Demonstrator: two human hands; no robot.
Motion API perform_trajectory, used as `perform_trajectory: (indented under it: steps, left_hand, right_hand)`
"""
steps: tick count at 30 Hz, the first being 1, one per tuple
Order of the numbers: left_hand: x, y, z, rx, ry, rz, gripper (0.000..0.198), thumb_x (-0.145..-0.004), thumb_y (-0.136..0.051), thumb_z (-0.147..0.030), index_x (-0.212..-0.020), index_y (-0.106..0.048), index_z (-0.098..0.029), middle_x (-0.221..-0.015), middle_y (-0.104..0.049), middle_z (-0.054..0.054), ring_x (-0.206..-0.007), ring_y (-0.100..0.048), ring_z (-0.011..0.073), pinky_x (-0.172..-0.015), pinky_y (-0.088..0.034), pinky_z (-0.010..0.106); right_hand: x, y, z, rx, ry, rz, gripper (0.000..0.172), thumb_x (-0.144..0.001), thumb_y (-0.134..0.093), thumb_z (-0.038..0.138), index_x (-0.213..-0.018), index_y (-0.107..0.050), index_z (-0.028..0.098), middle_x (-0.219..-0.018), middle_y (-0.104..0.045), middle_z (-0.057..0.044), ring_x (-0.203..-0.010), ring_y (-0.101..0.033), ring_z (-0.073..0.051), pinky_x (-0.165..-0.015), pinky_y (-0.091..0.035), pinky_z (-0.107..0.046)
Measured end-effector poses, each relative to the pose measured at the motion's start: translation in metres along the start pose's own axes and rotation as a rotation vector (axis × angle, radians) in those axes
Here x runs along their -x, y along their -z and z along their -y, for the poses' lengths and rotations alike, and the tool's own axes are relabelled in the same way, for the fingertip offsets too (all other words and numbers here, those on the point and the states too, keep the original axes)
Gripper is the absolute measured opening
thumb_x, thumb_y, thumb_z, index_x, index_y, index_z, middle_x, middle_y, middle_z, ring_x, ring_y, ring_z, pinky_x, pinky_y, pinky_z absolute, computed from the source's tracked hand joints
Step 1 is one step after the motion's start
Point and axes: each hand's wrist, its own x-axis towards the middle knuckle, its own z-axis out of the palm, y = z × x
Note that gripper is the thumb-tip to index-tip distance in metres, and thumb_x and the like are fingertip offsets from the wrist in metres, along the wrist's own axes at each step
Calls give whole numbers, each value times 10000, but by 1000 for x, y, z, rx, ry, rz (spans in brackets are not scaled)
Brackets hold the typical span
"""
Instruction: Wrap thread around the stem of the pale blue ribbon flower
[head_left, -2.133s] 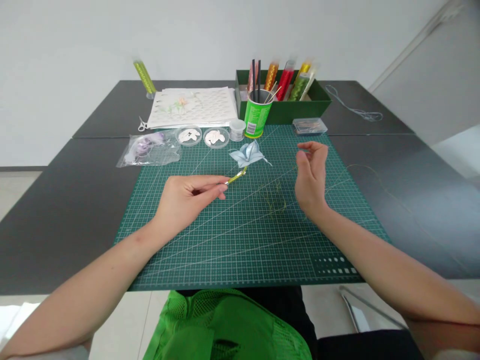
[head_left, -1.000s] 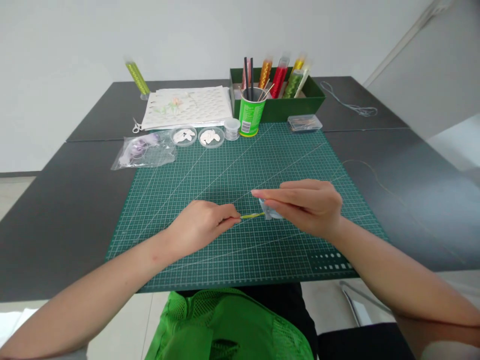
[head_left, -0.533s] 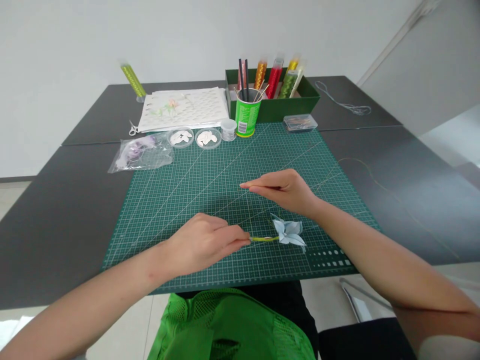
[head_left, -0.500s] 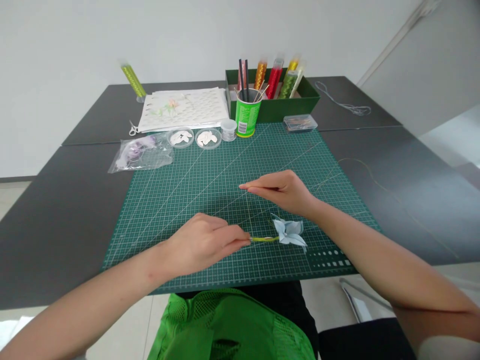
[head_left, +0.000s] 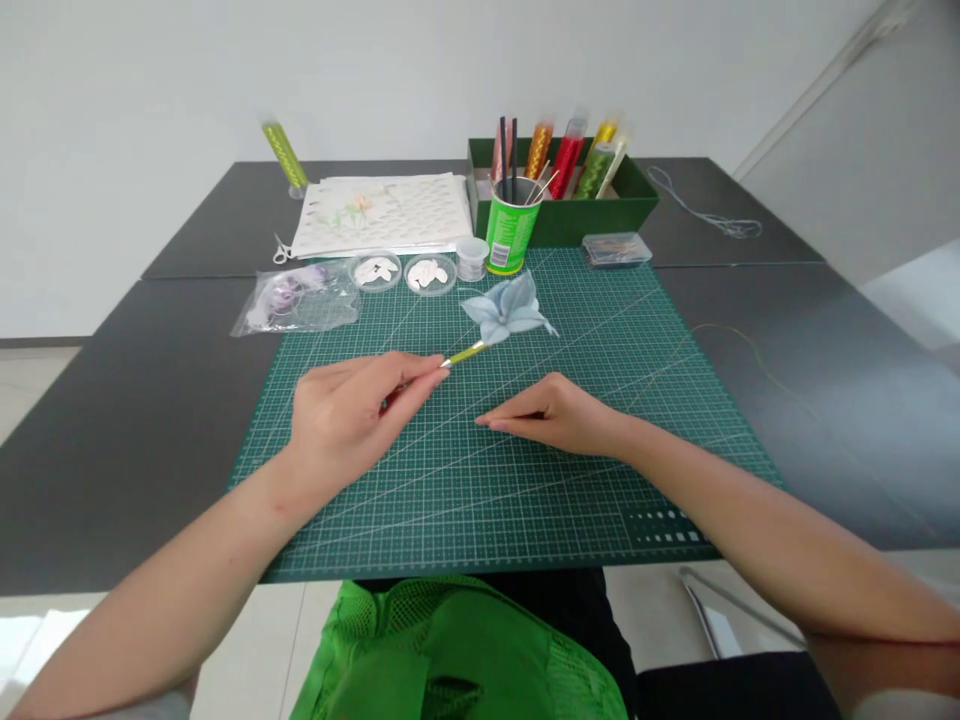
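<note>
Holding the green stem [head_left: 468,352] of a pale blue flower [head_left: 504,312]: left hand [head_left: 352,412], thumb and fingers pinched tight on its lower end. Flower is up above the green cutting mat [head_left: 420,500], stem tilted, bloom at the upper right end, petals spread. Right hand [head_left: 562,415] is below and right of the bloom, apart from it, low over the mat. Its fingertips are together, narrow pinch; can't tell if anything thin sits between them. Fine thread [head_left: 750,345] curves over the right side of the mat and out onto the dark bench [head_left: 97,430]. Along the mat's far edge, left to right: clear plastic bag [head_left: 296,298] with purple and white bits inside, partly off the mat; two round dishes [head_left: 430,290] of white pieces side by side; small clear tub [head_left: 472,260]; green can [head_left: 510,238] holding black and thin sticks; flat clear case [head_left: 616,252]. Behind those: white sheets [head_left: 420,215] with a flower picture, small scissors [head_left: 281,252] at their near left corner, lime spool [head_left: 283,155] standing tilted beyond, green box [head_left: 600,222] with coloured spools, looped cord [head_left: 709,213] right of the box.
</note>
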Motion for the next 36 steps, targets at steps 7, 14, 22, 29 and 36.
perform_trajectory:
  steps: [7, 14, 22, 29, 36]
  left_hand:
    - [-3, -8, 17, -92, 45, 72, 235, -1013, -556, -361, -1000, -741, -216, -814, -773, 10, -694, -714, 150, -599, -503, 239]
    - [1, -17, 23, -143, -105, 260, 251, -1042, -495, -335, -1007, -694, -185, -799, -755, 26, -696, -707, 153, -589, -481, 230]
    - [10, -23, -3, -105, -498, 402, 211, -1037, -462, -199, -909, -627, -167, -591, -586, -30, -518, -563, 129, -458, -370, 262]
    - [15, -20, -12, 2, -604, 387, 138, -980, -505, -105, -943, -625, -161, -676, -656, -18, -544, -565, 127, -460, -417, 289]
    - [13, -16, -13, 29, -604, 266, 65, -964, -595, -140, -1016, -632, -154, -701, -708, -16, -564, -635, 115, -473, -460, 246]
  right_hand:
    - [7, 6, 25, 2, 144, 78, 241, -964, -649, 264, -1117, -769, 122, -670, -753, -27, -455, -561, -74, -421, -379, -192]
    - [14, 16, 43, -110, 220, -11, 223, -965, -655, 279, -1092, -776, 141, -622, -716, -3, -449, -520, -53, -426, -368, -184]
    - [18, 27, 43, -25, 102, -263, 236, -964, -647, 356, -1094, -795, 228, -770, -786, -16, -468, -564, -80, -406, -378, -208]
    - [7, 27, 26, 32, -30, -313, 234, -948, -657, 359, -1091, -795, 236, -884, -806, -22, -672, -713, -138, -515, -508, -206]
    - [0, 21, 9, -89, -99, -232, 222, -930, -668, 348, -1071, -795, 233, -1066, -787, -38, -971, -760, -198, -818, -629, -303]
